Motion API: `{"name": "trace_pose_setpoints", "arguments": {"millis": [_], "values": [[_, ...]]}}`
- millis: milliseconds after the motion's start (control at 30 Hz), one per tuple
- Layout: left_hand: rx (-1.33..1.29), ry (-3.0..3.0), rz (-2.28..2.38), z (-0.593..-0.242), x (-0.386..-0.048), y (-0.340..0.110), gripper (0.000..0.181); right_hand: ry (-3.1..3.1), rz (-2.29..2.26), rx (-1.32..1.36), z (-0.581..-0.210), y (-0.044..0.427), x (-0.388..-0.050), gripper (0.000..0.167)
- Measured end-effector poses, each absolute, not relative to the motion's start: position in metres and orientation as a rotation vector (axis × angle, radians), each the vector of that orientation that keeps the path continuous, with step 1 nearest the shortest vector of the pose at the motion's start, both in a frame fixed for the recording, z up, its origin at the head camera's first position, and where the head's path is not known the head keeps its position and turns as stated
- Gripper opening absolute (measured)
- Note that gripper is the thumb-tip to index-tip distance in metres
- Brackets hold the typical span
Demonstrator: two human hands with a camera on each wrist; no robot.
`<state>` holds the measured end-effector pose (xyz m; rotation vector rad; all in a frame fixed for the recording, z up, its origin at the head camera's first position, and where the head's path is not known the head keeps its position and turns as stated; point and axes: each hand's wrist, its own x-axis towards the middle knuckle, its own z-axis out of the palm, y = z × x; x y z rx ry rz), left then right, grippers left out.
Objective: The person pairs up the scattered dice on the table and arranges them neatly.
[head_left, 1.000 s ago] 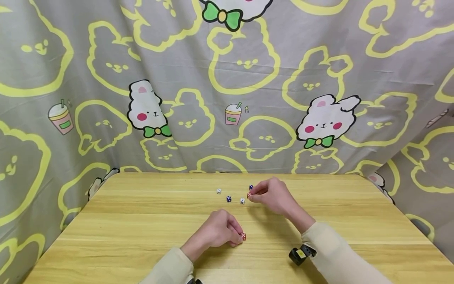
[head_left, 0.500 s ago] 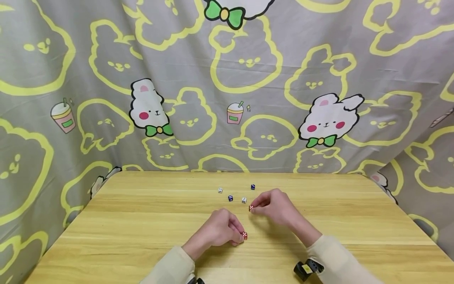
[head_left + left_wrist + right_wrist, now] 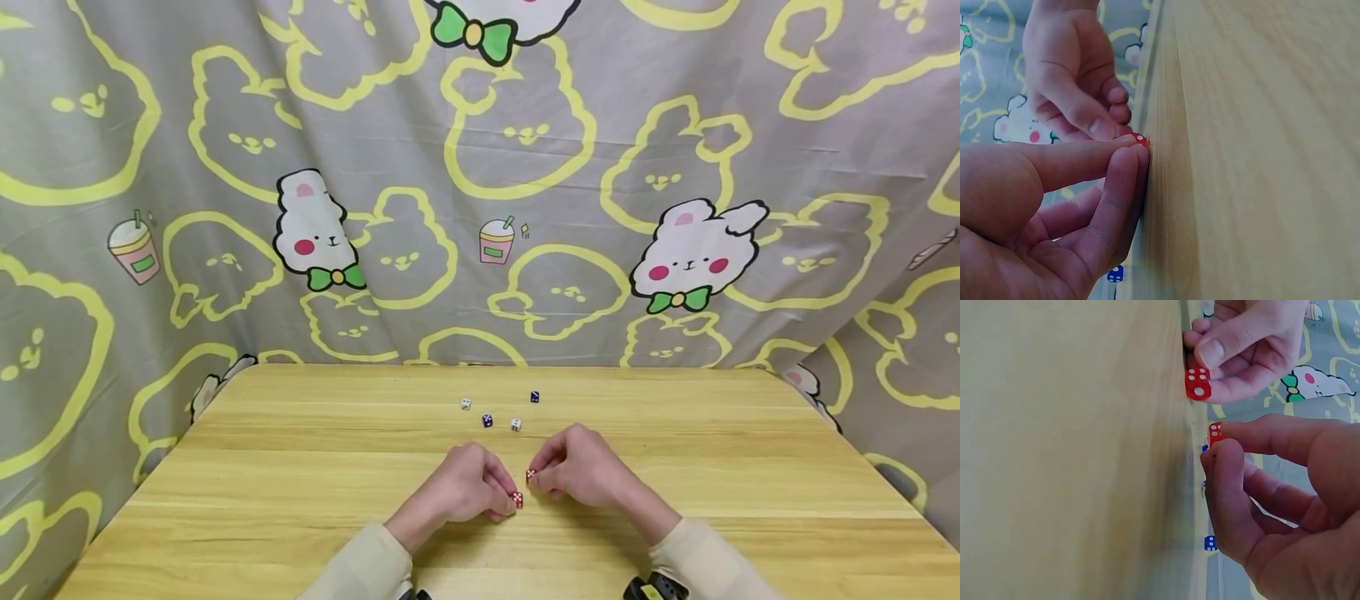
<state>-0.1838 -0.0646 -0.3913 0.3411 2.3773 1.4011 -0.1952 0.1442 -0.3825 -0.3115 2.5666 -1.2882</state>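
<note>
My left hand (image 3: 471, 483) pinches a red die (image 3: 517, 500) with white pips between thumb and fingers, low at the tabletop. Just right of it and slightly farther back, my right hand (image 3: 579, 467) pinches a second red die (image 3: 531, 476). A small gap separates the two dice. In the right wrist view the left hand's red die (image 3: 1198, 384) shows plainly, while the right hand's red die (image 3: 1215, 434) is partly covered by fingertips. The left wrist view shows only a sliver of a red die (image 3: 1139, 139) at the fingertips.
Behind the hands, two white dice (image 3: 516, 425) and two blue dice (image 3: 487, 421) lie apart on the wooden table (image 3: 300, 467). A grey patterned curtain (image 3: 420, 167) hangs along the table's back edge and both sides.
My right hand has brought its red die from beside the far blue die toward me, close to the left hand's die. The left hand has stayed nearly still.
</note>
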Motion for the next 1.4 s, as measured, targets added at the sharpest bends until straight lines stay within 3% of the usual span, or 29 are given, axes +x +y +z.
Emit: {"name": "trace_pose_setpoints", "arguments": {"millis": [1400], "values": [[0.361, 2.358, 1.415, -0.39, -0.183, -0.067, 0.012, 2.443, -1.396, -0.307, -0.395, 0.14, -0.184, 0.01]]}}
